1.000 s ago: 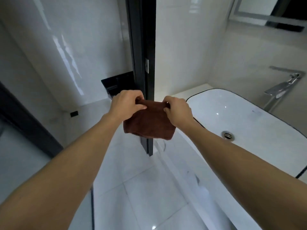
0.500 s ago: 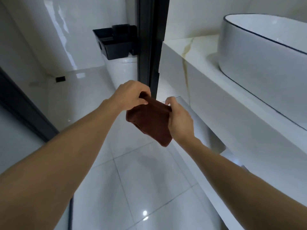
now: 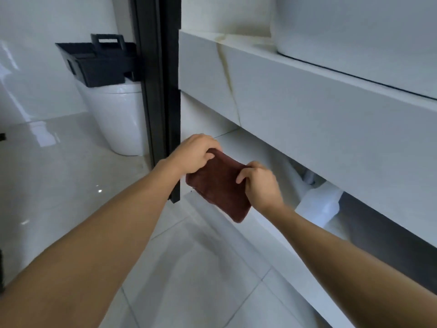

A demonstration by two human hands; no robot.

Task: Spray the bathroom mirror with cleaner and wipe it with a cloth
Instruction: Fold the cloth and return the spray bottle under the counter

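Both hands hold a folded brown cloth (image 3: 218, 188) in the air over the tiled floor (image 3: 189, 268): left hand (image 3: 195, 153) fingers clenched on its upper corner, right hand (image 3: 261, 183) gripping its right edge. Beyond, a bench (image 3: 307, 107) carries a basin (image 3: 354, 27).

Two hands, left (image 3: 194, 153) and right (image 3: 261, 185), one brown cloth (image 3: 218, 188), one toilet (image 3: 115, 119), one black basket (image 3: 99, 61).

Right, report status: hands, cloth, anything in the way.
Left hand and right hand both gripping folded dark red-brown cloth, held low beside white marble vanity front. Mirror, cleaner out of view. Nothing blocking.
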